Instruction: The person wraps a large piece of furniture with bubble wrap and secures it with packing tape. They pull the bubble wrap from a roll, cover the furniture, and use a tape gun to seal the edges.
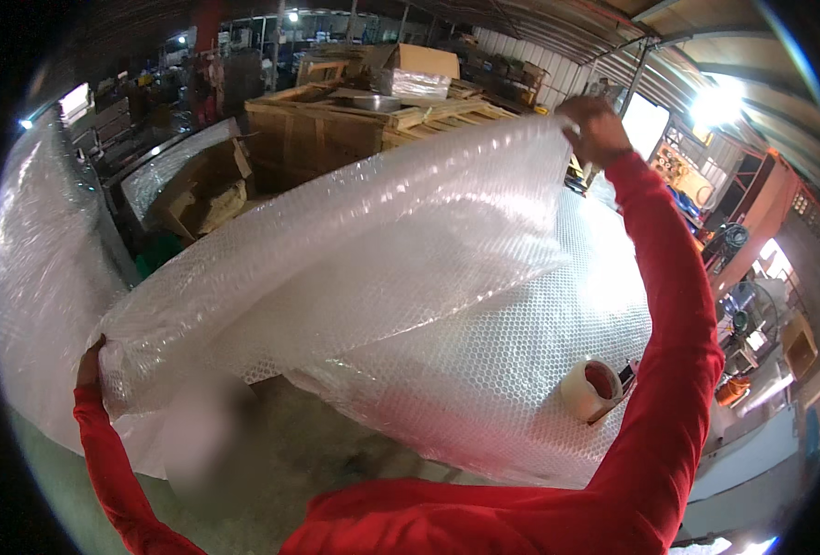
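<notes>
From where I stand, a person in red sleeves has a broad sheet of clear bubble wrap (364, 264) stretched between both arms. The right hand (600, 129), raised high, is closed on its upper far corner; the left hand (89, 365), low and out to the side, grips the edge at the other end. The sheet slants up from left to right, its lower part over a flat layer of bubble wrap, and I can't tell what lies underneath. On that layer, near the right forearm, sits a wide roll of clear tape (590, 388). Behind the raised sheet is a wooden crate (308, 137), with an open cardboard carton (206, 199) left of it.
</notes>
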